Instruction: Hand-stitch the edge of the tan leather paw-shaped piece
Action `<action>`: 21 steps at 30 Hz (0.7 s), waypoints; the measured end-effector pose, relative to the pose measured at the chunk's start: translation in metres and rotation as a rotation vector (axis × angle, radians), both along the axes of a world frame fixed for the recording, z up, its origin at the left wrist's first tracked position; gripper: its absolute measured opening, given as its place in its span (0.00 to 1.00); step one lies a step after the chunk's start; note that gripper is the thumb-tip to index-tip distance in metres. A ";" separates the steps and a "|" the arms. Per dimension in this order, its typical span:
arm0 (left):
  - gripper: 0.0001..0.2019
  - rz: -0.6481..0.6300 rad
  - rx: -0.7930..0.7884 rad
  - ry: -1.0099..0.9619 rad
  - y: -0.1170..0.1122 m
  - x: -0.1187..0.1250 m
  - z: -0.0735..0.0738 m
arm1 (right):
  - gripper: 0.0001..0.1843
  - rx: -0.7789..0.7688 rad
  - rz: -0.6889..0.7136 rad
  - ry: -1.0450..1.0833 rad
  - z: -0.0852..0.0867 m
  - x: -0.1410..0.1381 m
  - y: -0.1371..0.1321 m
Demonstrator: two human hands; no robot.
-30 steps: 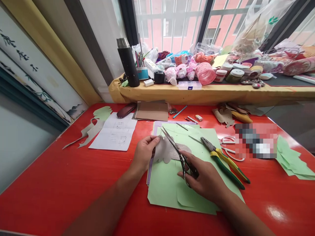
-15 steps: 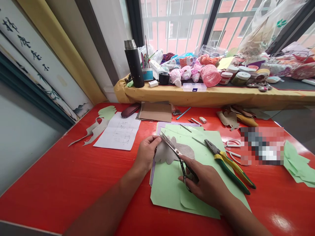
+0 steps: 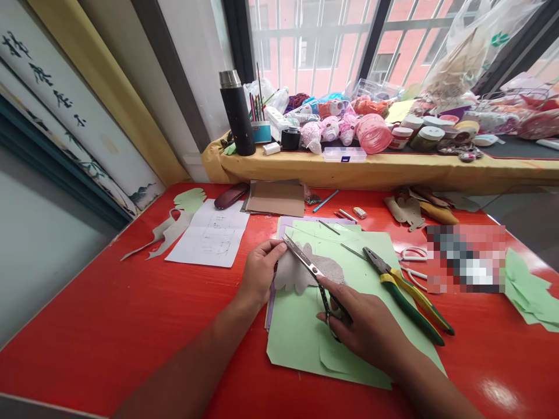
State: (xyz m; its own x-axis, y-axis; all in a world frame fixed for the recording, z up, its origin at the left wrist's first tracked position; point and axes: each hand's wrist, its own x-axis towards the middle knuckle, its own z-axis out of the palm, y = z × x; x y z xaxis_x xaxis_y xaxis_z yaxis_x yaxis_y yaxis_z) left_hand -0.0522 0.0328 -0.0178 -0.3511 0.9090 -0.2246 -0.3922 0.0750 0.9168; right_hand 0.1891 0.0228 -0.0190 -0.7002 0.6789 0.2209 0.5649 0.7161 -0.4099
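My left hand (image 3: 258, 272) pinches the left edge of a grey scalloped paper cutout (image 3: 292, 272) above a stack of light green sheets (image 3: 297, 331). My right hand (image 3: 367, 326) grips a pair of steel scissors (image 3: 312, 270) by the handles. The blades point up and left across the grey cutout and are nearly closed, with their tips close to my left fingers. All of this is over a glossy red table (image 3: 109, 326).
Green-and-yellow pliers (image 3: 406, 294) lie right of the sheets, beside white-handled scissors (image 3: 410, 256). A white diagram sheet (image 3: 212, 233), cardboard (image 3: 275, 198), green offcuts (image 3: 530, 291) and thin metal rods (image 3: 329, 227) lie around. The sill behind holds a black flask (image 3: 238, 113) and craft clutter.
The view shifted slightly between one second ago and half a second ago. The scissor blades have closed a little on the grey cutout; both hands stay in place.
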 end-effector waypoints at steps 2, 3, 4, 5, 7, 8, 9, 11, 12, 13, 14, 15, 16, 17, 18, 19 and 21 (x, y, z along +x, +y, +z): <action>0.14 0.008 0.011 0.028 0.000 0.000 -0.001 | 0.32 0.008 0.002 -0.003 0.000 0.000 0.000; 0.13 0.014 0.014 0.048 0.000 0.000 -0.001 | 0.32 0.015 0.002 -0.006 0.000 0.000 0.001; 0.13 0.021 0.015 0.067 0.000 0.000 -0.002 | 0.32 0.021 0.002 -0.009 0.000 0.000 0.001; 0.13 0.027 0.015 0.083 0.000 0.000 -0.001 | 0.31 0.028 0.001 -0.011 0.000 0.000 0.001; 0.12 0.033 0.016 0.101 -0.001 0.000 -0.001 | 0.31 0.036 0.001 -0.015 0.000 0.000 0.001; 0.12 0.034 0.019 0.104 -0.001 0.000 -0.001 | 0.31 0.038 0.002 -0.016 0.001 0.000 0.001; 0.13 0.036 0.023 0.106 -0.001 0.000 -0.001 | 0.31 0.038 0.003 -0.016 0.001 0.001 0.001; 0.13 0.034 0.031 0.113 -0.001 0.000 -0.001 | 0.31 0.040 0.003 -0.016 0.001 0.001 0.001; 0.13 0.037 0.033 0.116 -0.001 0.000 -0.001 | 0.31 0.042 0.003 -0.018 0.001 0.001 0.001; 0.13 0.038 0.032 0.117 -0.001 0.000 -0.001 | 0.31 0.045 0.006 -0.022 0.000 0.001 0.001; 0.13 0.040 0.028 0.116 -0.001 0.000 -0.001 | 0.32 0.049 0.009 -0.028 0.000 0.000 0.001; 0.14 0.042 0.019 0.112 -0.001 0.000 0.000 | 0.32 0.053 0.012 -0.032 -0.001 0.000 0.001; 0.14 0.044 0.009 0.105 -0.001 0.000 0.000 | 0.32 0.056 0.015 -0.037 -0.002 0.000 0.001; 0.14 0.045 -0.003 0.097 -0.001 0.000 0.001 | 0.33 0.061 0.018 -0.040 -0.003 0.000 0.000; 0.15 0.046 -0.016 0.092 -0.001 0.000 0.002 | 0.33 0.069 0.018 -0.042 -0.004 -0.001 0.000; 0.15 0.047 -0.026 0.089 -0.001 0.001 0.004 | 0.33 0.079 0.019 -0.043 -0.005 -0.001 0.000; 0.16 0.055 -0.041 0.091 -0.001 0.001 0.006 | 0.32 0.100 0.020 -0.045 -0.006 -0.001 0.000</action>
State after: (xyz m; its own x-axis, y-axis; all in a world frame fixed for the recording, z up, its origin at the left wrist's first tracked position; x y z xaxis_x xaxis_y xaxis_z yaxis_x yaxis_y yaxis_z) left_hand -0.0515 0.0318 -0.0119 -0.4209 0.8784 -0.2264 -0.3116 0.0944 0.9455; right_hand 0.1878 0.0226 -0.0251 -0.7244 0.6405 0.2548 0.5663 0.7637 -0.3099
